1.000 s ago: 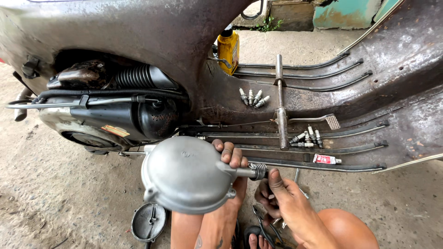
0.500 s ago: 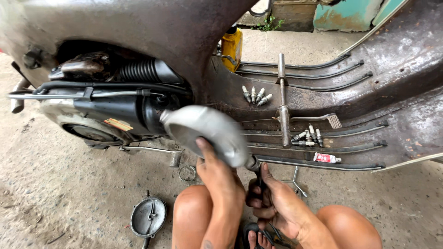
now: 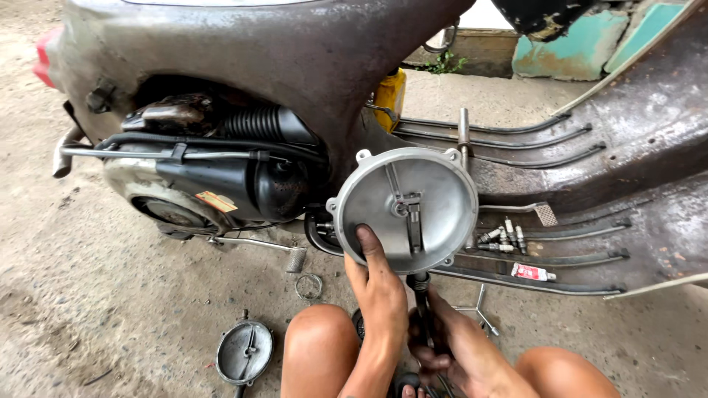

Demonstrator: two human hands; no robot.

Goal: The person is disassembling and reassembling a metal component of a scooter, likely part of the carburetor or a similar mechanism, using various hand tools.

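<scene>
We hold a round grey metal cover (image 3: pixel 404 208) upright in front of the old scooter (image 3: pixel 295 66), its hollow inner face turned toward us, with a small lever arm (image 3: pixel 410 215) and ribs showing inside and bolt ears around the rim. It hangs above our knees, just ahead of the engine (image 3: pixel 214 177) and over the scooter's floorboard (image 3: pixel 590 221).

Our left hand (image 3: pixel 380 295) grips the lower edge, thumb pressed on the inner face and fingers hidden behind, so it is closed on the cover. Our right hand (image 3: pixel 450 346) is wrapped around a dark cable (image 3: pixel 422 295) that runs up into the bottom of the cover; its fingers are curled tight on it.

Judging from this, the cover is being looked over and its cable handled. To do that well, we would keep the left hand firm on the rim so the cover does not swing, keep the cable straight where it enters, and keep the inner face clear of grit from the ground.

On the floorboard lie loose bolts (image 3: pixel 501 237), a long socket wrench (image 3: pixel 463 140) and a small red-and-white packet (image 3: pixel 532 272). On the concrete sit a second, smaller round cover (image 3: pixel 245 352), a metal ring (image 3: pixel 310 286) and a cross wrench (image 3: pixel 478 309).
</scene>
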